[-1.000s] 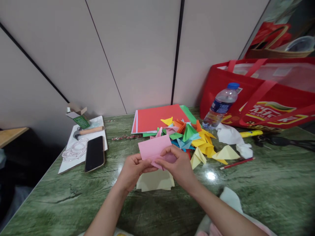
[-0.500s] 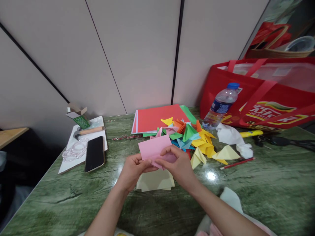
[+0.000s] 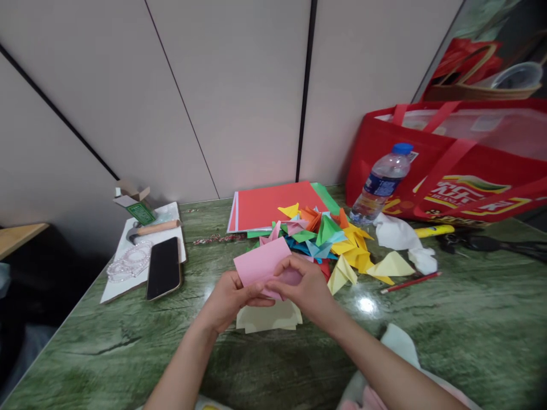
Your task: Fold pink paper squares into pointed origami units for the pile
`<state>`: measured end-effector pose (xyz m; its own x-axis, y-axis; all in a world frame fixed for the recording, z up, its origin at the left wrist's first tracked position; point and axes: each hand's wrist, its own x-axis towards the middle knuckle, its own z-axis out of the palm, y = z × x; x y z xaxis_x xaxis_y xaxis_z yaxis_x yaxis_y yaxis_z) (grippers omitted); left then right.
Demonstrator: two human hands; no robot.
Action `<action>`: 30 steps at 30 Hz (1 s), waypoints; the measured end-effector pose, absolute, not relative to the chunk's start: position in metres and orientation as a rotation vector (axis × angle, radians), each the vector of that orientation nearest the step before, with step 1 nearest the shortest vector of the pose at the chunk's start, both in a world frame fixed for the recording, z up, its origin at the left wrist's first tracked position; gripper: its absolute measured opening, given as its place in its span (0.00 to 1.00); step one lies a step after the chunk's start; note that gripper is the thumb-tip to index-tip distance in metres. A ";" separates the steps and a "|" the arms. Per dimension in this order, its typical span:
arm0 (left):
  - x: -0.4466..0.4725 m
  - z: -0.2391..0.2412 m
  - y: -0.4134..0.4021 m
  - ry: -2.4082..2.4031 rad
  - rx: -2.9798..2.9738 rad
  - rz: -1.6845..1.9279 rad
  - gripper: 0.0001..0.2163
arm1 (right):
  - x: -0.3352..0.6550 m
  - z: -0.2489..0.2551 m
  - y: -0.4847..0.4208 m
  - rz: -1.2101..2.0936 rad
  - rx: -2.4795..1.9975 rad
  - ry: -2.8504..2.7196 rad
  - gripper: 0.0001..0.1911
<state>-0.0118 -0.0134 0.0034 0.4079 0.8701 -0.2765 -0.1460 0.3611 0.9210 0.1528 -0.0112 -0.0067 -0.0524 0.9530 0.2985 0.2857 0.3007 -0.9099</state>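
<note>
A sheet of pink paper (image 3: 261, 261) is held up between both hands, its lower part bent over. My left hand (image 3: 231, 299) pinches its lower left edge, thumb on the near face. At the right, my right hand (image 3: 301, 285) has thumb and fingers closed on the lower right part, where the paper curls. Below the hands lies a small stack of pale yellow paper (image 3: 270, 318), partly covered by them. Just behind is a pile of folded paper pieces (image 3: 329, 233) in yellow, orange, green, blue and pink.
Red paper sheets (image 3: 277, 202) lie against the wall. On the left are a phone (image 3: 164, 267), a beaded string (image 3: 130, 262), a wooden-handled tool (image 3: 158, 228) and a small green box (image 3: 140, 210). To the right stand a water bottle (image 3: 382, 182) and a red bag (image 3: 478, 171), near a red pencil (image 3: 410, 283).
The pink paper has tilted, its left side now lower and further left. Both hands keep their grip, the left one shifted slightly. The things on the table stay where they were.
</note>
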 end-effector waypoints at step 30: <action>0.008 -0.010 -0.015 1.095 1.002 1.238 0.09 | 0.142 -0.022 -0.011 0.703 -1.202 -1.369 0.32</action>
